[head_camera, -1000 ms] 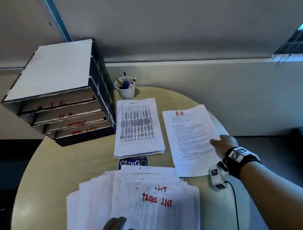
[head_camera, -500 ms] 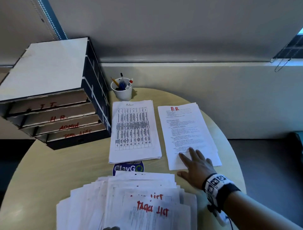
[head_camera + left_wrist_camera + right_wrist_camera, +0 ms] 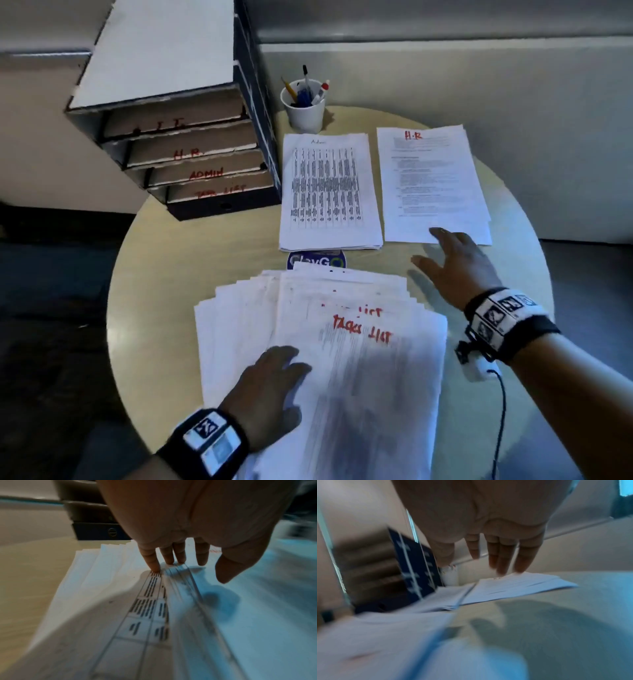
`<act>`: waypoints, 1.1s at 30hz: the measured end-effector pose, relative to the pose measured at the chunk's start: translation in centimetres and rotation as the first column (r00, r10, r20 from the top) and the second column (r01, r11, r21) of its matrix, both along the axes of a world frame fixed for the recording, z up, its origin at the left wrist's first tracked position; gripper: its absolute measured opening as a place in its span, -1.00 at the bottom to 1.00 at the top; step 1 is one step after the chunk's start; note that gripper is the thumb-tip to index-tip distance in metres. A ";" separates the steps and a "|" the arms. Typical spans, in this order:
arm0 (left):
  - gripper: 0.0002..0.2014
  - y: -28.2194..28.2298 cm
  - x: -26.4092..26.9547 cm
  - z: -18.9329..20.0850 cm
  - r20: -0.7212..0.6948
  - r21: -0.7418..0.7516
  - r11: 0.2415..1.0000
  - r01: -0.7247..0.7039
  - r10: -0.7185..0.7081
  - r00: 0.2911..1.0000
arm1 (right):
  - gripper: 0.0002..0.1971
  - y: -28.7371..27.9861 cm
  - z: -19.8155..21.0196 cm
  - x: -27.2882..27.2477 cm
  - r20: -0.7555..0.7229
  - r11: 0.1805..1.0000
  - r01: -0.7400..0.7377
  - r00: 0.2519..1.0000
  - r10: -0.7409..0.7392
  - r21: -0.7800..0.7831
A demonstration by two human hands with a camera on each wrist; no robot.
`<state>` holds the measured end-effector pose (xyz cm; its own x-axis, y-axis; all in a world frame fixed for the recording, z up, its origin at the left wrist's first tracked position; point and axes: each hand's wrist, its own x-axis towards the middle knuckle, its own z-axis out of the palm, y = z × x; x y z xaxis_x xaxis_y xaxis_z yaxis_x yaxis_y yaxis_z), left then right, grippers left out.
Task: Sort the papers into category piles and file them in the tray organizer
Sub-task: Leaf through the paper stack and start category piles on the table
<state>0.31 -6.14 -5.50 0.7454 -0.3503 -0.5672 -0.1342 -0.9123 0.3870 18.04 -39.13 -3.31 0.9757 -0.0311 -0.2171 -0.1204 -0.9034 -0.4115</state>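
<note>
A fanned, unsorted stack of papers [image 3: 342, 342] lies at the table's near edge, its top sheet headed "Tasks List" in red. My left hand [image 3: 274, 373] rests flat on its left part, fingertips [image 3: 155, 566] pressing the sheets. Farther back lie an Admin pile [image 3: 329, 192] with a printed table and an H.R pile [image 3: 431, 181]. My right hand [image 3: 445, 263] hovers with straight fingers over the bare table just below the H.R pile, holding nothing. The dark tray organizer [image 3: 191, 137] stands at the back left, its trays labelled I.T, H.R, Admin and Task List.
A white cup of pens [image 3: 303, 106] stands behind the Admin pile, next to the organizer. A round blue sticker [image 3: 317, 262] shows on the round beige table [image 3: 164, 274] between the piles. A low wall [image 3: 479, 85] runs behind the table.
My right hand has drawn back from the H.R pile toward me and left. My left hand has come up onto the unsorted stack. The head view has tilted down.
</note>
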 end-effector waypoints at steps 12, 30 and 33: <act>-0.44 -4.5 4.2 0.2 0.091 0.116 0.907 -0.405 0.397 0.913 | -0.27 6.4 -3.5 -17.8 -0.327 0.952 0.290 0.913 -0.243 0.103; -0.61 -0.8 7.1 0.3 0.274 -0.187 0.957 -0.223 0.269 0.923 | -0.89 1.6 -3.7 -21.8 -0.280 0.548 0.399 0.915 -0.289 0.735; -0.36 -2.7 10.8 0.8 0.227 0.109 0.994 -0.017 -0.008 0.974 | -0.77 1.2 -3.8 -22.4 -0.220 0.598 0.299 0.954 -0.204 0.743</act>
